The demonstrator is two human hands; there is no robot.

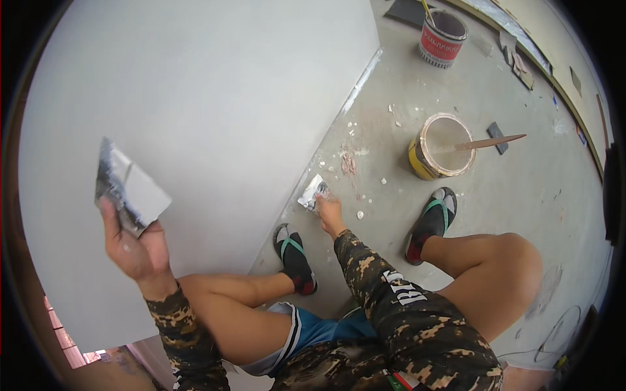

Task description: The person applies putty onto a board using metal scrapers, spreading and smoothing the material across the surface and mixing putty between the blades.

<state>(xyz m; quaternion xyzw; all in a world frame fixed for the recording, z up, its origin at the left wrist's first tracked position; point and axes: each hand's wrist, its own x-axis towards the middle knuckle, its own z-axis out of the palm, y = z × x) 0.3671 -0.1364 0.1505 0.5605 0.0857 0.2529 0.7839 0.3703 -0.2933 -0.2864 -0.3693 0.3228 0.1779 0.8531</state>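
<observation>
My left hand is raised at the left, in front of the white wall panel. Its fingers hold a flat plate, grey along one side and coated with white putty on the other. Low by the panel's bottom edge, my right hand grips a putty knife whose blade carries white putty. The knife is close to the edge where panel and floor meet; whether it touches the panel I cannot tell. My fingers partly cover the knife's handle.
An open yellow can with a wooden stick across it stands right of my right hand. Farther off is a red-labelled can with a yellow-handled tool. A dark block and putty crumbs lie on the grey floor.
</observation>
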